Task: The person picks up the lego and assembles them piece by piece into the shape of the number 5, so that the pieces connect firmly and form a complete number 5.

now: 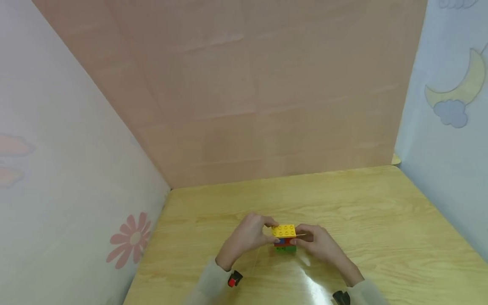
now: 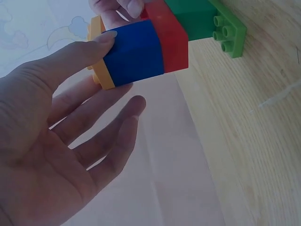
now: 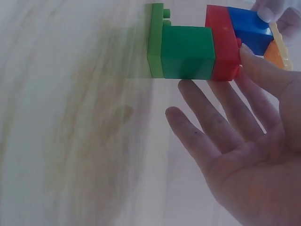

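Toy building bricks are stacked upright on the table between the two hands. A light green studded plate (image 3: pixel 155 42) is at the bottom, with a dark green brick (image 3: pixel 188 52) on it. Above come a red brick (image 2: pixel 174 40), a blue brick (image 2: pixel 134 52) on part of the red one, and a yellow brick (image 1: pixel 284 231) on top. My left hand (image 1: pixel 249 233) pinches the yellow and blue bricks, its thumb on the blue side. From the other side my right hand (image 1: pixel 318 243) pinches the stack, thumb at the red brick's exposed studs and its lower fingers extended.
The wood-grain table (image 1: pixel 213 207) extends around the stack. A brown panel (image 1: pixel 248 106) rises at its far edge. Pale walls stand on both sides, the left one with a pink flower (image 1: pixel 131 239), the right one with a moon (image 1: pixel 459 84). Dark straps (image 1: pixel 235 278) sit at the wrists.
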Tool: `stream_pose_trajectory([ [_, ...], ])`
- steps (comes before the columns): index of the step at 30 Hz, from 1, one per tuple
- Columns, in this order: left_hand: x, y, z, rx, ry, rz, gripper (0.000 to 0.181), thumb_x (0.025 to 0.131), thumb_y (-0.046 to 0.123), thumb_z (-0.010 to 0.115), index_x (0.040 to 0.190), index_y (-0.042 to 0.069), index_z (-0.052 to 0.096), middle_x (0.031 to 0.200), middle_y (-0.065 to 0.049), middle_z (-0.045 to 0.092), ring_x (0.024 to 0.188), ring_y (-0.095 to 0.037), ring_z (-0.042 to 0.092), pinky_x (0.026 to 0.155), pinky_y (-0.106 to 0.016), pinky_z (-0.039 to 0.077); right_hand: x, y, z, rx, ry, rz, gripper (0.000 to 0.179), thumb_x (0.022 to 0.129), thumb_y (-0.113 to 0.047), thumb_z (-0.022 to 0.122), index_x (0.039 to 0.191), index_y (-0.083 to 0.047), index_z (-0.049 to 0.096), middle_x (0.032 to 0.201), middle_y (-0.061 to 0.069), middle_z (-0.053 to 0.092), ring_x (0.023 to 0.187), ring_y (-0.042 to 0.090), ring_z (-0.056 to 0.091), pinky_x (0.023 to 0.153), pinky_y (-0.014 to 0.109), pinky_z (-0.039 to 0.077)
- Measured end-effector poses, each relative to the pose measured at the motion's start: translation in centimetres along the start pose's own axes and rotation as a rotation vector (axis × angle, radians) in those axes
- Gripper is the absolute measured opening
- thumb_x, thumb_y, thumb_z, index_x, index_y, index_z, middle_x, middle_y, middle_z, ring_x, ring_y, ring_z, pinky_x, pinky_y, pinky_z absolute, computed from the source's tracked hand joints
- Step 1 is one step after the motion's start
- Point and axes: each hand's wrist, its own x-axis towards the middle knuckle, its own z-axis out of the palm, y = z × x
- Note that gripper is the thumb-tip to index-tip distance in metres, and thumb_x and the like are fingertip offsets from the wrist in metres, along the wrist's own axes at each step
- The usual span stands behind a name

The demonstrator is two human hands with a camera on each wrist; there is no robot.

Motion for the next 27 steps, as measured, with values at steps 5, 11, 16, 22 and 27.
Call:
stream_pose_trajectory([
  [5,-0.5,-0.3,0.2,-0.052,0.014,0.001,0.040,0.080,0.041,0.080,0.116,0.026,0.072,0.111,0.011,0.073,0.100,-0.013,0.068,0.079,-0.019,0.053,0.0,0.2,0.2,-0.031,0.014,-0.058,0.028,0.090,-0.035,0.071,0.114,-0.023,0.069,0.123,0.008,0.068,0.106,0.028,0.071,0.085,0.029,0.059],
  [11,-0.9,-0.8,-0.2,-0.124,-0.022,-0.013,0.058,0.079,0.052,0.077,0.129,0.026,0.064,0.124,0.008,0.069,0.111,-0.014,0.065,0.086,-0.025,0.055,-0.3,-0.3,-0.5,-0.080,0.003,-0.089,0.034,0.092,-0.041,0.067,0.121,-0.023,0.066,0.127,0.007,0.067,0.112,0.032,0.067,0.090,0.036,0.058],
  [16,-1.6,-1.9,-1.2,-0.195,0.003,-0.019,0.061,0.082,0.056,0.072,0.133,0.026,0.061,0.133,0.007,0.064,0.113,-0.015,0.063,0.093,-0.033,0.055,-1.1,-0.7,-2.1,-0.174,0.127,-0.079,0.035,0.094,-0.044,0.063,0.121,-0.021,0.062,0.123,0.004,0.066,0.120,0.032,0.060,0.101,0.056,0.048],
  [22,-2.1,-4.0,-2.3,-0.208,0.097,-0.039,0.056,0.084,0.050,0.074,0.131,0.023,0.061,0.135,0.007,0.061,0.114,-0.019,0.062,0.094,-0.038,0.054,-1.5,-0.8,-4.4,-0.225,0.206,-0.030,0.050,0.095,-0.048,0.060,0.133,-0.018,0.052,0.129,0.009,0.062,0.125,0.039,0.054,0.099,0.063,0.044],
  [27,-2.2,-4.8,-1.5,-0.231,0.091,-0.023,0.055,0.083,0.052,0.074,0.129,0.025,0.063,0.133,0.006,0.063,0.112,-0.017,0.063,0.094,-0.036,0.054,-1.5,-0.4,-4.7,-0.195,0.132,-0.030,0.053,0.095,-0.047,0.060,0.138,-0.017,0.049,0.136,0.010,0.059,0.130,0.040,0.051,0.104,0.064,0.041],
])
